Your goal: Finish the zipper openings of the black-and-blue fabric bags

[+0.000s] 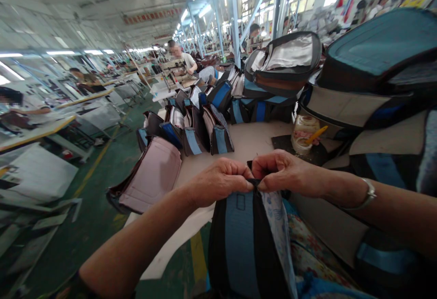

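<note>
Pinching with left hand [223, 179] and right hand [289, 174], equally close, at far end of blue-striped bag [239, 240], extending lengthwise from both toward near side.

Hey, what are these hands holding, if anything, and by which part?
A blue-striped bag: the left hand and right hand both pinch its dark edge at the far end, between thumbs and fingers.

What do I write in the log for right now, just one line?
left hand: pinching upper edge of blue-striped bag | right hand: pinching same edge | nearby: jar with yellow stick inside
</note>
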Demonstrator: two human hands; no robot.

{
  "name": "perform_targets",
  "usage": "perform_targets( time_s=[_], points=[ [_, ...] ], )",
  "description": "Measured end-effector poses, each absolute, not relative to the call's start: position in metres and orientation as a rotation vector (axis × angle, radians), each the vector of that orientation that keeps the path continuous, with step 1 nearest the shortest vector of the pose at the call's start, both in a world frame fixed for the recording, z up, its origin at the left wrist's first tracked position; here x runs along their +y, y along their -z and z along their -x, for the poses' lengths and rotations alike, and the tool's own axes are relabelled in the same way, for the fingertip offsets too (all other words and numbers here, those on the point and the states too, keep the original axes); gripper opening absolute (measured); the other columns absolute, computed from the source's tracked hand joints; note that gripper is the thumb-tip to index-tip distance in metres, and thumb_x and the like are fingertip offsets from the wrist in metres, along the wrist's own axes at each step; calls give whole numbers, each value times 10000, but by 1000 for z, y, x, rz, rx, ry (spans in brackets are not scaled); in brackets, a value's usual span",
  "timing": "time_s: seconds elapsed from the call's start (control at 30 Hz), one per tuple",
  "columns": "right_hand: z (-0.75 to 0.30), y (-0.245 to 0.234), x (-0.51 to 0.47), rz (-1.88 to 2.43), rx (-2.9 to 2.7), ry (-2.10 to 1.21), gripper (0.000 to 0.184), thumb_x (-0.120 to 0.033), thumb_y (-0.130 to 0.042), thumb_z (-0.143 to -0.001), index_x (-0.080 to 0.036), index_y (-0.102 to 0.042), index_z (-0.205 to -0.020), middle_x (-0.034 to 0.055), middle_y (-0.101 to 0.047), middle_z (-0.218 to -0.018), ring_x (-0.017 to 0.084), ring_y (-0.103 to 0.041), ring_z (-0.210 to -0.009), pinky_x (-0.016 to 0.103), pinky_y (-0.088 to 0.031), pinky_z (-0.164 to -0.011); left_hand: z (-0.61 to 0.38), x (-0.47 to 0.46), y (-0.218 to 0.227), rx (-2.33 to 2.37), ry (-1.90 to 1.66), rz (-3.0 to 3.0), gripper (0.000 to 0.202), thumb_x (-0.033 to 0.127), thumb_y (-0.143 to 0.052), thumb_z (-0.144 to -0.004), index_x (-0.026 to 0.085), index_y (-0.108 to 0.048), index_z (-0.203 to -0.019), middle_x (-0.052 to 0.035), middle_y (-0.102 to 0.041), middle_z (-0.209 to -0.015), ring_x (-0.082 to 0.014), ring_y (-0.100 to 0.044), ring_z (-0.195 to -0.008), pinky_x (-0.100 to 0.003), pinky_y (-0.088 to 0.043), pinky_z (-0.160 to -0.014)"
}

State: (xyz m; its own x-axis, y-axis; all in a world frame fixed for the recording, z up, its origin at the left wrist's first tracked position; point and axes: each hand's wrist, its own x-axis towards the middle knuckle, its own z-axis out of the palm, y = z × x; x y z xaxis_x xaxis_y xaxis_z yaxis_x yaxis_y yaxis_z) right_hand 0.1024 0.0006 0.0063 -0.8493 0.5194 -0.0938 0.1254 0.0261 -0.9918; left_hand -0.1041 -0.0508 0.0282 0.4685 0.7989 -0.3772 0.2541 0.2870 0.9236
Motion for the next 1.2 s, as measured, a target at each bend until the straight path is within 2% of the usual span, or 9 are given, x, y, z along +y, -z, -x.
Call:
perform_targets(
  time_s=[0.17,0.33,0.43,0.67,0.9,1.07,1.2],
  points=[
    [-104,-5,0,639,-2008,-1909,127,-228,-648,-735,-137,-561,-754,-44,-467,-628,74,-377,-558,218,-258,-484,105,-51,-24,1061,-469,-1202,90,212,-649,-740,142,-607,-778,50,-499,-606,-55,-371,-487,-192,-236,-443],
    [-103,-5,2,633,-2046,-1873,259,-358,-699,-753,-139,-562,-747,-43,-455,-626,82,-382,-576,223,-274,-495,103,-50,-25,1064,-487,-1221,76,204,-654,-725,140,-620,-748,54,-496,-587,-53,-368,-478,-184,-238,-433],
    [-103,-6,2,695,-2081,-1883,245,-312,-736,-706,-144,-560,-739,-43,-480,-624,85,-394,-568,225,-273,-487,102,-50,-24,1063,-501,-1195,56,197,-645,-727,148,-627,-746,57,-505,-577,-53,-382,-466,-181,-251,-425],
    [-102,-2,-1,711,-1948,-1989,130,-211,-657,-703,-145,-545,-713,-45,-479,-607,78,-381,-554,223,-256,-491,102,-50,-16,1073,-531,-1146,63,199,-644,-698,151,-621,-732,58,-494,-551,-56,-373,-442,-190,-239,-411],
    [-101,3,-2,740,-1986,-1903,82,-219,-593,-705,-138,-578,-705,-49,-428,-579,78,-346,-542,222,-249,-491,97,-50,-18,1099,-508,-1324,320,404,-743,-705,144,-560,-666,58,-455,-582,-61,-352,-500,-208,-233,-454],
    [-105,8,-4,748,-2079,-1743,108,-245,-566,-773,-143,-598,-755,-42,-441,-617,85,-357,-568,222,-263,-506,98,-50,-18,1220,-440,-1533,147,274,-623,-767,150,-597,-693,63,-425,-567,-75,-330,-513,-231,-205,-462],
    [-107,14,-9,787,-2200,-1420,83,-202,-543,-794,-152,-582,-741,-38,-447,-622,91,-369,-580,224,-283,-519,99,-52,-18,1255,-461,-1771,147,205,-546,-792,147,-639,-694,52,-462,-584,-88,-381,-558,-235,-258,-500]
  ],
)
